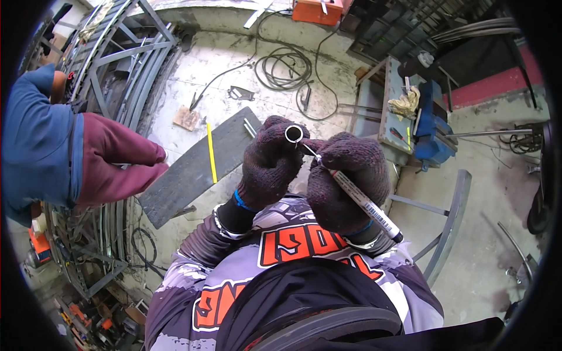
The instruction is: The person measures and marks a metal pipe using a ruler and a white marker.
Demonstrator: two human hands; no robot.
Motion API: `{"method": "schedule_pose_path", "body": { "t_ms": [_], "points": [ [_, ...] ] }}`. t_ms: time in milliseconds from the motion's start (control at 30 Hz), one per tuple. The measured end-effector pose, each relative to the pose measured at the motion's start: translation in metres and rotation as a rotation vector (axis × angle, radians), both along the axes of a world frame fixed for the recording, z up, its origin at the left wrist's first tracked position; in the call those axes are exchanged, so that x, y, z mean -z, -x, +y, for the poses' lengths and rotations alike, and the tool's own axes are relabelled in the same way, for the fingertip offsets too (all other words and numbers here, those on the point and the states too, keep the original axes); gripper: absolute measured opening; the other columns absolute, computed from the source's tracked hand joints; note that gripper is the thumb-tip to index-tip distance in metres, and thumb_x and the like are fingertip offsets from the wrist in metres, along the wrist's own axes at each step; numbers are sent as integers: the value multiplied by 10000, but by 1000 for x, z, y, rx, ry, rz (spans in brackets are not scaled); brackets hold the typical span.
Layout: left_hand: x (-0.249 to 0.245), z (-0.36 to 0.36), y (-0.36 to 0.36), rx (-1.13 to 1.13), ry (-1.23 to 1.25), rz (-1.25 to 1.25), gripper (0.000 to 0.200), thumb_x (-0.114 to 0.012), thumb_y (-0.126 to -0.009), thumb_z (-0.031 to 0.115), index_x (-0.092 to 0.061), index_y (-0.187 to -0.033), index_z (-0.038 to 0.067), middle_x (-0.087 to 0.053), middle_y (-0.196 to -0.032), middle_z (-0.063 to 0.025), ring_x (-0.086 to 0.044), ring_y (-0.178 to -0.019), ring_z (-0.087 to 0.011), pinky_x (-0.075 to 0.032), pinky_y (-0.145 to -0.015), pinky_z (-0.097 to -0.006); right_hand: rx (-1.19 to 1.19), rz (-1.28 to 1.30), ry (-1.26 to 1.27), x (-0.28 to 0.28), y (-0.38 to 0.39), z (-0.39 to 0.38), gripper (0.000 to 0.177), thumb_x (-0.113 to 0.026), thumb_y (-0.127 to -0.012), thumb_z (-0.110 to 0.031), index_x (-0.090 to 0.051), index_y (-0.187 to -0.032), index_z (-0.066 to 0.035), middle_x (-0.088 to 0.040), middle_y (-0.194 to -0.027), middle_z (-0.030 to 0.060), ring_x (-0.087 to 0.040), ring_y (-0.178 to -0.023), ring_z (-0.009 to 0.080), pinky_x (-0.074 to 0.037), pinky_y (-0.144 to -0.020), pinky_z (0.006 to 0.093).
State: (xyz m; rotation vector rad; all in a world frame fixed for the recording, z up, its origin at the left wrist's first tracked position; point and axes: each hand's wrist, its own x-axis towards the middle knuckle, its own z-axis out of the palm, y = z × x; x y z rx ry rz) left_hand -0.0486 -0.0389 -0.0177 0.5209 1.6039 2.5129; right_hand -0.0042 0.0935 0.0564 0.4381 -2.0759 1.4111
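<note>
Both of my hands wear dark knit gloves and are held close together in front of my chest. My left hand (269, 161) is closed around a short metal pipe (287, 134), whose round open end faces up at me. In my right hand (349, 178), a white-barrelled paint marker (366, 205) is gripped between thumb and fingers. Its thin tip points up and left, right at the rim of the pipe, and the dark rear end points down and right. The glove hides the rest of the pipe.
Below my hands lies a dark board (193, 169) with a yellow strip (211, 153) across it. A coiled cable (284, 67) is on the floor ahead. To the right, a blue vise (430, 126) stands by a workbench. At left, a person (52, 140) bends near metal frames (117, 58).
</note>
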Motion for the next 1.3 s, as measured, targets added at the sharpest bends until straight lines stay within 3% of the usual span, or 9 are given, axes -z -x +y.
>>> {"method": "schedule_pose_path", "body": {
  "t_ms": [400,500,800,967,1067,1133,1200,1233,1300],
  "points": [
    [-4,-3,2,53,-34,-19,295,-596,-854,-100,-623,-1135,-16,-547,-1108,-121,-579,-1016,-202,-504,-894,-319,-68,-60,75,8,-1,6,298,-587,-810,152,-513,-1044,-17,-590,-863,123,-618,-762,221,-537,-720,348],
    [-7,-2,-1,69,-87,-150,287,-595,-863,-95,-624,-1137,-16,-549,-1100,-114,-591,-1007,-198,-502,-899,-320,-32,-73,250,16,-1,4,340,-738,-748,19,-598,-1043,-78,-694,-884,120,-690,-767,305,-537,-664,365],
    [0,-4,-2,100,-73,-202,352,-573,-813,-104,-634,-1145,-4,-553,-1085,-66,-552,-991,-154,-451,-862,-267,213,-232,-297,-27,17,30,187,-711,-894,-175,-615,-1021,-76,-626,-807,83,-687,-701,258,-544,-600,340],
    [-8,-2,-6,159,-50,-272,356,-574,-818,-71,-623,-1162,10,-537,-1083,-60,-518,-1031,-160,-405,-923,-286,-386,-462,528,-26,71,51,302,-618,-1000,-284,-613,-1029,17,-681,-977,114,-701,-784,152,-566,-620,267],
    [-9,0,-8,118,2,-142,356,-564,-859,-60,-604,-1203,19,-525,-1085,-56,-511,-1029,-165,-400,-919,-289,-474,-617,695,-16,83,50,193,-631,-927,2,-611,-1118,-3,-642,-943,113,-702,-892,232,-580,-715,321],
    [-6,0,-11,150,-26,-153,376,-552,-886,-70,-583,-1248,27,-533,-1178,-77,-516,-1094,-186,-402,-967,-315,-454,-591,511,-15,88,42,361,-619,-973,-352,-559,-1088,-16,-602,-870,87,-562,-719,145,-502,-628,295],
    [-6,4,-15,93,-220,-214,415,-543,-879,-107,-580,-1267,36,-522,-1297,-105,-515,-1174,-210,-393,-1025,-343,-427,-526,546,-13,88,32,331,-614,-972,-346,-560,-1063,-33,-590,-847,76,-513,-684,119,-415,-585,253],
    [4,1,-9,78,-81,-41,442,-668,-953,83,-551,-1378,50,-579,-1287,-31,-556,-1166,-158,-481,-985,-325,-385,-600,405,-19,88,36,201,-632,-901,-143,-592,-1056,-21,-609,-887,101,-596,-756,193,-483,-634,299],
    [0,-3,-4,88,-45,52,369,-648,-941,39,-581,-1304,25,-543,-1317,-54,-534,-1165,-156,-474,-951,-303,-335,-680,324,-19,90,38,236,-652,-796,75,-624,-1016,-4,-625,-899,116,-666,-790,254,-541,-672,343]
  ]
}}
